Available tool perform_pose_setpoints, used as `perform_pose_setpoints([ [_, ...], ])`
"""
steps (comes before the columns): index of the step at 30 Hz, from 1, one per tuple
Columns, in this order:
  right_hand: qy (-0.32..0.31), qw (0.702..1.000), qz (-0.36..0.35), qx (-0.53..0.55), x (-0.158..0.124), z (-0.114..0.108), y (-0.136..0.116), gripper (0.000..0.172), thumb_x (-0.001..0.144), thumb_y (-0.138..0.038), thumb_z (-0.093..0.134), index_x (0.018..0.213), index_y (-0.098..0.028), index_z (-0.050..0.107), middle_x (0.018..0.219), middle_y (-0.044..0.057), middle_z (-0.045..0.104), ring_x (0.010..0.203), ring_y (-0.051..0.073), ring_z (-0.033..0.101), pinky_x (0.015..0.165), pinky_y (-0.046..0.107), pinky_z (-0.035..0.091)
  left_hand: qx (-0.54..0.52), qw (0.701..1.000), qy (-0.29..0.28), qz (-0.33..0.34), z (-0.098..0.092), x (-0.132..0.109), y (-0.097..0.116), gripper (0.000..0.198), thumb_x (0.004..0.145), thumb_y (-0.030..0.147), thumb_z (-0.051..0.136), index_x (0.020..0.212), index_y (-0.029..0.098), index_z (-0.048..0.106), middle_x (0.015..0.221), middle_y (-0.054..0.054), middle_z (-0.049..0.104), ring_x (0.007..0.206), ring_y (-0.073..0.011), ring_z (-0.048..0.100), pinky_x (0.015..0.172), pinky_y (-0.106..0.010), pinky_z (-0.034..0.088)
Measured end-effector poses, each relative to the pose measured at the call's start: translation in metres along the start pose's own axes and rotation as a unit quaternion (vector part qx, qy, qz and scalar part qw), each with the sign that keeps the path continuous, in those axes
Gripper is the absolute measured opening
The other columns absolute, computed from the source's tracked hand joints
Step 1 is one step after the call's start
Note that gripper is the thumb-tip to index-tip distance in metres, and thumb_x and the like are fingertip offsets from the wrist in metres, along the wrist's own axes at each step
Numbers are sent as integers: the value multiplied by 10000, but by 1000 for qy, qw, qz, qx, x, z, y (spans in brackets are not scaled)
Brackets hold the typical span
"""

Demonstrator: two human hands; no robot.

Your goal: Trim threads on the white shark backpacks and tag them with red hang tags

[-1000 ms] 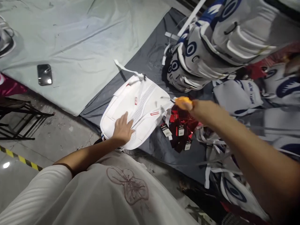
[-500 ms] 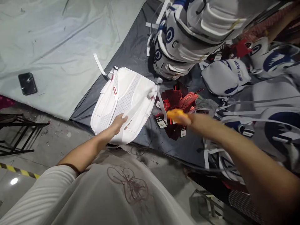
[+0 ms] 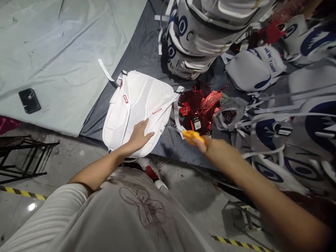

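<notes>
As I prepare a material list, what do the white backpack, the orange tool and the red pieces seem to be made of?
White backpack: probably coated fabric or synthetic leather; its surface looks smooth and matte, with a dotted middle panel.
Orange tool: perhaps plastic, from its bright colour; blur hides the finish.
Red pieces: likely foil or metallic-coated card, glossy, catching bright highlights.
</notes>
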State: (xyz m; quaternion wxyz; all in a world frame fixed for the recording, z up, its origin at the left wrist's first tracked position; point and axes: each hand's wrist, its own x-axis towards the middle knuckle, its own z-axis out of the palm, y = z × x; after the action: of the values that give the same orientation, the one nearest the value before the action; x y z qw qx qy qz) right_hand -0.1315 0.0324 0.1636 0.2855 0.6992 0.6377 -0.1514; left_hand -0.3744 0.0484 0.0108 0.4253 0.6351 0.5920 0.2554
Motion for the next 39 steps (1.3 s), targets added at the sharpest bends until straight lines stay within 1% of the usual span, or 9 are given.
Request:
perform_pose_setpoints([
  [3,-70,997,-14,23,-37,47,-25,446,1040,-495,303,1169,-188,599,941,123,742,867,271,716,610,298,350,-148,979,138,-22,-48,-27,-18,620,812,339,707,1391,222,518,1491,-108,466,1375,-275,429,1168,-432,350],
  [5,-79,996,8,38,-56,73,-45,444,1043,-490,289,1139,-185,595,887,110,741,822,262,719,591,290,353,-289,913,239,-163,-78,-43,-37,371,842,274,668,1203,204,617,1277,-86,604,1189,-207,571,1063,-360,462],
  [6,-76,996,22,44,-63,84,-55,449,1044,-489,279,1128,-180,593,864,110,738,805,261,720,582,288,353,-357,864,253,-249,-90,-49,-46,236,860,230,633,1091,179,638,1131,-81,642,1069,-181,616,990,-334,509],
  [9,-61,996,56,41,-76,108,-81,453,1044,-487,279,1104,-163,590,816,122,727,773,261,724,564,279,347,-480,755,181,-408,-111,-50,-70,98,894,126,523,840,130,604,846,-83,622,830,-163,650,801,-312,582],
  [15,-3,994,102,34,-72,145,-117,415,1047,-473,304,1033,-154,568,806,121,722,738,253,724,539,283,292,-582,718,43,-379,-110,-22,-79,201,978,269,493,894,144,625,852,-76,663,772,-145,682,603,-220,589],
  [21,41,989,107,98,-52,178,-158,384,1044,-474,345,1040,-148,547,812,105,716,714,211,705,537,277,255,-653,652,-160,-350,-111,-13,-93,473,996,547,372,1060,177,661,837,-89,724,621,-155,684,325,-137,363],
  [27,67,978,149,126,-38,196,-159,381,1043,-458,367,1055,-128,556,823,114,713,694,189,671,550,273,235,-665,632,-163,-362,-109,-5,-104,538,969,621,383,955,170,677,765,-67,718,483,-102,594,292,-125,262],
  [35,70,967,156,191,7,183,-167,421,1050,-455,309,1116,-101,528,897,143,712,778,202,679,591,273,277,-603,700,-160,-348,-104,3,-108,420,901,531,554,1149,226,701,1139,-129,725,545,-84,527,326,-127,210],
  [39,62,965,156,201,4,172,-163,444,1050,-479,289,1120,-117,538,913,141,721,787,215,690,592,273,298,-607,699,-162,-342,-103,7,-105,406,908,540,542,1087,219,716,1116,-122,730,531,-70,499,328,-116,186],
])
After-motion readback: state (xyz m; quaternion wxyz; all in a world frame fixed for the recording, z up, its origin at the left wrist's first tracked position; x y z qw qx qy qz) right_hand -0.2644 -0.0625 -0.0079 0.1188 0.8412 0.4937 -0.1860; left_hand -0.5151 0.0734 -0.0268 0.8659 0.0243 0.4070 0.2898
